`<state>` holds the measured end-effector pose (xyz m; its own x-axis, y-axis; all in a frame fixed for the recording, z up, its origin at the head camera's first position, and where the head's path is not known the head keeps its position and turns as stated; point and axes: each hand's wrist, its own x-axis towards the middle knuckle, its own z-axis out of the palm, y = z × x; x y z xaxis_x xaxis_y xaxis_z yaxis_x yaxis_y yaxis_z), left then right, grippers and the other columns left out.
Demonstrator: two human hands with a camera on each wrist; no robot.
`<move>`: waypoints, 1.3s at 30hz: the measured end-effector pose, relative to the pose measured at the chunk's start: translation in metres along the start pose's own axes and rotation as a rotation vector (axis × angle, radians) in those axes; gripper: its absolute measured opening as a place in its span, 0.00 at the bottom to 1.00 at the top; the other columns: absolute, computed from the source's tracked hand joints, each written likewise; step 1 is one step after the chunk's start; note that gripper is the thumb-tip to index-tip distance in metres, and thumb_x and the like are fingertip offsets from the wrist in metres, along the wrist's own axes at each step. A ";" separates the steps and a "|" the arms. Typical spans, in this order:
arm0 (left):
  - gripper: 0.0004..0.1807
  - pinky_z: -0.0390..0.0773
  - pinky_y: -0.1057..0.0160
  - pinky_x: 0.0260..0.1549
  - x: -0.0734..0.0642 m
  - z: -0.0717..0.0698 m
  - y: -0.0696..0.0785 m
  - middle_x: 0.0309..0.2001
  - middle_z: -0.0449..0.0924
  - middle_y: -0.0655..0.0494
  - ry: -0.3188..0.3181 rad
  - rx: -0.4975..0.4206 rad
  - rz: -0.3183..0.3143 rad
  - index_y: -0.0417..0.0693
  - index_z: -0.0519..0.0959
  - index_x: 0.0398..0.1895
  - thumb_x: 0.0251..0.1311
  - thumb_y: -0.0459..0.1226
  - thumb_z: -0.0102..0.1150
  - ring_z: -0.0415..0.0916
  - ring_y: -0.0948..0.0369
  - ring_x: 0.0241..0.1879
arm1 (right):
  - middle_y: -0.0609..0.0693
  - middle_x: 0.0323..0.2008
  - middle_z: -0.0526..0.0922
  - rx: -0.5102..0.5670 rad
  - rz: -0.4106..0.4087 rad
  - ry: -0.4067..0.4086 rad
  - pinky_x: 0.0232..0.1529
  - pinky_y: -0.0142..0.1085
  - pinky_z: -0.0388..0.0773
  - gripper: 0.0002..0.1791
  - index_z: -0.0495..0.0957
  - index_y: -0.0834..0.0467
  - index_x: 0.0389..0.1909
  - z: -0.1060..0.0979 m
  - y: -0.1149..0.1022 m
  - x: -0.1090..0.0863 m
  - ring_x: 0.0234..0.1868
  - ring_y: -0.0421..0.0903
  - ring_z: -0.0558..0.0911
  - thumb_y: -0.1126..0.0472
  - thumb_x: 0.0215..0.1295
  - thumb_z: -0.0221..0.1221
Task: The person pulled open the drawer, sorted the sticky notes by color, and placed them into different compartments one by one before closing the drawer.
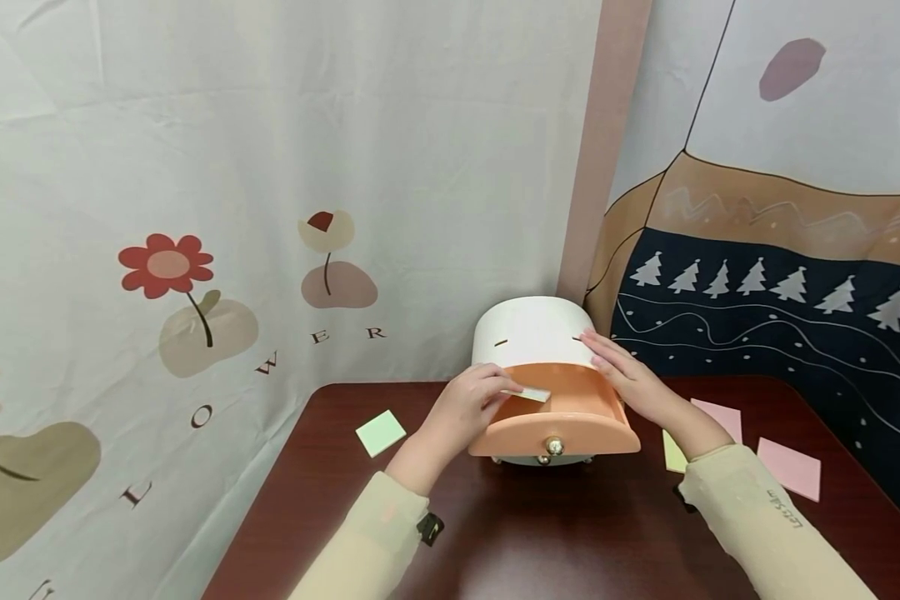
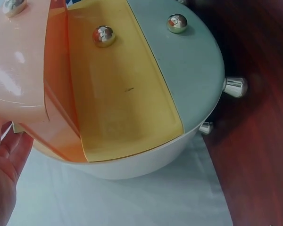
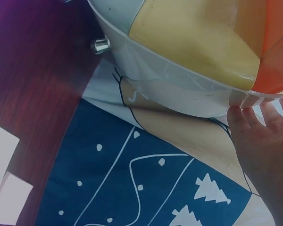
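A round white storage box (image 1: pixel 532 329) stands on the table with its peach top drawer (image 1: pixel 510 437) pulled out. My left hand (image 1: pixel 465 404) reaches over the drawer's left side and pinches a pale pad of sticky notes (image 1: pixel 536 394) above the drawer's inside. In the left wrist view, only a small corner of the pad shows past the drawer. My right hand (image 1: pixel 630 385) lies with extended fingers against the box's right side. Below the peach drawer, the left wrist view shows a closed yellow drawer (image 2: pixel 122 94) and a closed grey-green drawer (image 2: pixel 193 61), each with a shiny round knob.
A light green sticky note pad (image 1: pixel 381 433) lies on the dark red table (image 1: pixel 532 533) left of the box. Right of it are a pink pad (image 1: pixel 790 468), another pink pad (image 1: pixel 720 417) and a yellow pad (image 1: pixel 673 454) partly behind my forearm. A printed curtain (image 1: pixel 420 167) hangs close behind.
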<state>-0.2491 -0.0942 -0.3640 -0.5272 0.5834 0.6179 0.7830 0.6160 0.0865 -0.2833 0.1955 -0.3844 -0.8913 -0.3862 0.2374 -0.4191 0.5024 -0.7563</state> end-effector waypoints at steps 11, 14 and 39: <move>0.12 0.77 0.72 0.39 0.001 0.002 -0.002 0.36 0.81 0.61 0.023 -0.051 0.014 0.53 0.85 0.36 0.50 0.29 0.68 0.76 0.65 0.41 | 0.56 0.75 0.48 0.000 -0.010 0.005 0.65 0.67 0.44 0.28 0.56 0.56 0.72 0.001 0.000 0.000 0.74 0.61 0.46 0.50 0.76 0.40; 0.09 0.77 0.72 0.39 0.000 0.003 -0.002 0.35 0.81 0.61 0.054 -0.061 0.022 0.52 0.85 0.34 0.49 0.32 0.71 0.75 0.64 0.39 | 0.56 0.75 0.48 0.000 -0.008 0.003 0.65 0.67 0.44 0.29 0.55 0.56 0.72 0.001 0.000 0.000 0.74 0.62 0.45 0.49 0.76 0.40; 0.17 0.72 0.71 0.30 -0.007 0.000 -0.010 0.33 0.77 0.63 0.153 -0.045 -0.064 0.54 0.86 0.34 0.38 0.46 0.77 0.70 0.66 0.35 | 0.56 0.75 0.48 -0.007 -0.017 0.005 0.65 0.67 0.44 0.28 0.55 0.55 0.73 0.001 0.001 0.000 0.74 0.62 0.46 0.50 0.76 0.41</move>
<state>-0.2535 -0.1046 -0.3694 -0.5224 0.4542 0.7217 0.7655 0.6226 0.1623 -0.2838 0.1955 -0.3855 -0.8850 -0.3907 0.2533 -0.4353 0.5015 -0.7477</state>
